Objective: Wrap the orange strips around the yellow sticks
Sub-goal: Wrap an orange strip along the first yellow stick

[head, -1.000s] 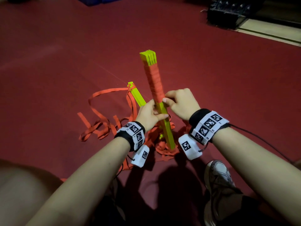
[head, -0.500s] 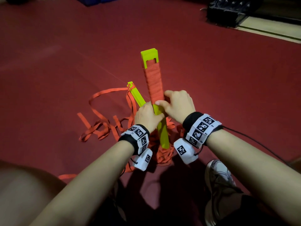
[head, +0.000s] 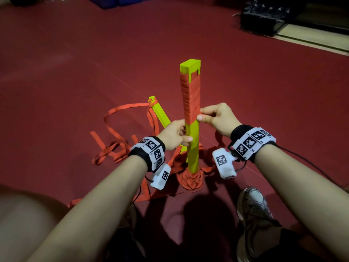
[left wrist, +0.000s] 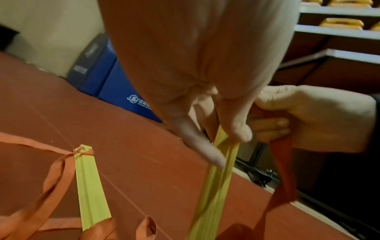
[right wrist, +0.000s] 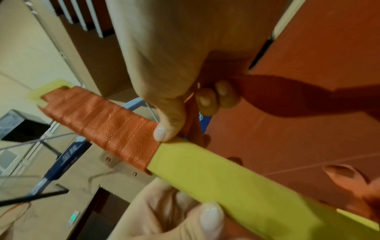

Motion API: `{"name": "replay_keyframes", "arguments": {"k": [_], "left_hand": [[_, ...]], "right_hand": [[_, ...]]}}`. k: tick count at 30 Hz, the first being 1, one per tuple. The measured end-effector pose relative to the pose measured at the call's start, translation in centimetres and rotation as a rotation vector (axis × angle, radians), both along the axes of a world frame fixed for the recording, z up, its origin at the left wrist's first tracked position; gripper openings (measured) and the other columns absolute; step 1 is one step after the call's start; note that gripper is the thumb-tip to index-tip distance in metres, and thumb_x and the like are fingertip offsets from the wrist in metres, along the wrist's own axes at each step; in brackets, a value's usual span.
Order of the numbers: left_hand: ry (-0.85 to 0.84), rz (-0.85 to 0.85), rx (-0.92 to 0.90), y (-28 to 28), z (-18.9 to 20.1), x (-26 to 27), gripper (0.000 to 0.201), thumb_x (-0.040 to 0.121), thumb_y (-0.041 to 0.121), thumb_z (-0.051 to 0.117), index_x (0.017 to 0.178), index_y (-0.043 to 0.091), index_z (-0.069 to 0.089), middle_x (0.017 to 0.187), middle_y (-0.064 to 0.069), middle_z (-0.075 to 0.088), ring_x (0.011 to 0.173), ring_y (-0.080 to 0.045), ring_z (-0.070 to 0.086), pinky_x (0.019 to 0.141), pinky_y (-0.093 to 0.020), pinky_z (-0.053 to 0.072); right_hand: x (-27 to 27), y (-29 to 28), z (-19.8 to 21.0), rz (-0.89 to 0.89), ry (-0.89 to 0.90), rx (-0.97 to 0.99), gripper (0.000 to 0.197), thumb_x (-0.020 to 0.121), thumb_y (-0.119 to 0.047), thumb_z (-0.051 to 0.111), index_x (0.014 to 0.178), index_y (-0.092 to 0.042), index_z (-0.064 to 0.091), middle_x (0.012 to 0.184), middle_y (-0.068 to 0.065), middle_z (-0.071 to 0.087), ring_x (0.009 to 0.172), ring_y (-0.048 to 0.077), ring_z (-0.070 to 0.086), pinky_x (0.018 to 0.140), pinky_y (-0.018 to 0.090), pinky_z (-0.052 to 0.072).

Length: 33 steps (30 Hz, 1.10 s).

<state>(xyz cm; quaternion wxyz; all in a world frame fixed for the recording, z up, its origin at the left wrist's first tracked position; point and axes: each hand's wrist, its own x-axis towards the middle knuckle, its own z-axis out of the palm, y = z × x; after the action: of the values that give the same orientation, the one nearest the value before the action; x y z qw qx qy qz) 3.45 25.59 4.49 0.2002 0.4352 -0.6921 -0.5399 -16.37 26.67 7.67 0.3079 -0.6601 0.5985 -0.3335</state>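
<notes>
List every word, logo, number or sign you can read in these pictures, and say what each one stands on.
Blue box: a white globe logo with white lettering beside it, cut off by the left hand and too blurred to read.
Blue panel: white characters, too blurred to read.
Wristbands: black-and-white square marker codes; the tiny print beside them is too small to read.
No other text is visible.

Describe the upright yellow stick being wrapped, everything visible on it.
The yellow stick is a long, flat-sided bar that looks like plastic, standing nearly upright on a heap of orange strip on the red floor. Neat overlapping orange turns cover its upper half below a bare notched tip; the lower half is bare. The left hand grips the bare part, and the right hand pinches the strip at the wrap's lower edge.
</notes>
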Motion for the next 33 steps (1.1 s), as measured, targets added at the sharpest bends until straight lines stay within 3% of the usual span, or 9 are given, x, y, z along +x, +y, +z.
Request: {"name": "replay_keyframes", "arguments": {"k": [3, 8, 10, 13, 18, 22, 26, 29, 33], "left_hand": [[0.016, 0.042, -0.05, 0.2, -0.1, -0.1, 0.044, 0.087, -0.009, 0.07, 0.11, 0.027, 0.057, 0.087, -0.003, 0.065, 0.068, -0.004, 0.066, 0.066, -0.025, 0.06], [-0.062, 0.211, -0.16, 0.3, -1.3, -0.6, 0.053, 0.061, 0.047, 0.08, 0.108, 0.058, 0.058, 0.088, -0.009, 0.073, 0.07, -0.031, 0.067, 0.075, -0.051, 0.059], [-0.115, 0.307, -0.228, 0.6, -0.9, -0.9, 0.048, 0.069, 0.04, 0.078, 0.112, 0.043, 0.059, 0.08, -0.004, 0.07, 0.068, -0.028, 0.065, 0.069, -0.041, 0.055], [-0.234, 0.413, -0.346, 1.0, -0.8, -0.9, 0.03, 0.085, 0.018, 0.062, 0.113, 0.025, 0.06, 0.083, -0.001, 0.067, 0.089, -0.037, 0.064, 0.069, -0.03, 0.038], [-0.341, 0.413, -0.409, 1.7, -1.1, -1.8, 0.027, 0.085, 0.022, 0.063, 0.106, 0.013, 0.048, 0.108, -0.016, 0.065, 0.104, -0.043, 0.059, 0.074, -0.038, 0.038], [-0.372, 0.427, -0.447, 1.6, -1.3, -2.0, 0.033, 0.084, 0.029, 0.067, 0.105, 0.012, 0.047, 0.108, -0.013, 0.064, 0.104, -0.042, 0.06, 0.078, -0.041, 0.043], [-0.173, 0.384, -0.351, 1.3, -0.8, -0.7, 0.041, 0.071, 0.038, 0.082, 0.093, 0.034, 0.047, 0.095, 0.001, 0.066, 0.09, -0.023, 0.062, 0.072, -0.033, 0.04], [0.147, 0.349, -0.019, 1.0, -0.9, -0.5, 0.053, 0.051, 0.029, 0.086, 0.098, 0.02, 0.064, 0.094, -0.007, 0.074, 0.088, -0.021, 0.07, 0.082, -0.038, 0.054], [0.231, 0.383, 0.114, 0.7, -1.8, -1.0, 0.043, 0.048, 0.02, 0.083, 0.089, 0.015, 0.076, 0.086, -0.009, 0.076, 0.085, -0.025, 0.072, 0.089, -0.045, 0.056]], "right_hand": [[0.4, 0.2, 0.0, -0.066, -0.03, -0.046, 0.012, 0.085, -0.027, 0.08, 0.091, -0.017, 0.082, 0.077, -0.013, 0.075, 0.081, -0.001, 0.069, 0.091, 0.031, 0.051], [2.5, 0.9, 0.7, -0.102, 0.232, -0.162, 0.026, 0.088, -0.041, 0.059, 0.084, -0.021, 0.077, 0.073, 0.003, 0.074, 0.076, 0.027, 0.07, 0.08, 0.04, 0.054], [3.5, 1.4, 0.8, -0.067, 0.303, -0.187, 0.043, 0.081, -0.05, 0.042, 0.09, -0.022, 0.073, 0.077, 0.006, 0.073, 0.078, 0.034, 0.067, 0.077, 0.043, 0.055], [4.7, 2.4, 0.8, 0.008, 0.403, -0.202, 0.047, 0.079, -0.058, 0.045, 0.091, -0.019, 0.067, 0.085, 0.002, 0.068, 0.082, 0.033, 0.064, 0.071, 0.043, 0.053], [4.8, 2.3, 0.3, -0.101, 0.501, -0.231, 0.036, 0.09, -0.052, 0.063, 0.09, -0.016, 0.063, 0.089, 0.002, 0.066, 0.086, 0.036, 0.063, 0.072, 0.044, 0.051], [4.9, 1.8, 0.2, -0.14, 0.365, -0.157, 0.028, 0.085, -0.048, 0.067, 0.09, -0.021, 0.069, 0.081, 0.002, 0.068, 0.082, 0.034, 0.063, 0.073, 0.045, 0.053], [3.8, 1.3, 0.4, -0.038, 0.189, -0.095, 0.029, 0.079, -0.046, 0.067, 0.09, -0.02, 0.074, 0.071, 0.003, 0.069, 0.073, 0.029, 0.063, 0.073, 0.044, 0.052], [3.4, 1.4, 0.6, 0.097, 0.113, -0.038, 0.021, 0.084, -0.033, 0.074, 0.097, -0.016, 0.076, 0.081, 0.004, 0.074, 0.081, 0.024, 0.068, 0.08, 0.041, 0.053], [3.3, 1.1, 0.9, 0.087, 0.127, -0.044, 0.028, 0.082, -0.032, 0.082, 0.104, -0.014, 0.078, 0.088, 0.0, 0.076, 0.087, 0.018, 0.069, 0.084, 0.035, 0.053]]}}
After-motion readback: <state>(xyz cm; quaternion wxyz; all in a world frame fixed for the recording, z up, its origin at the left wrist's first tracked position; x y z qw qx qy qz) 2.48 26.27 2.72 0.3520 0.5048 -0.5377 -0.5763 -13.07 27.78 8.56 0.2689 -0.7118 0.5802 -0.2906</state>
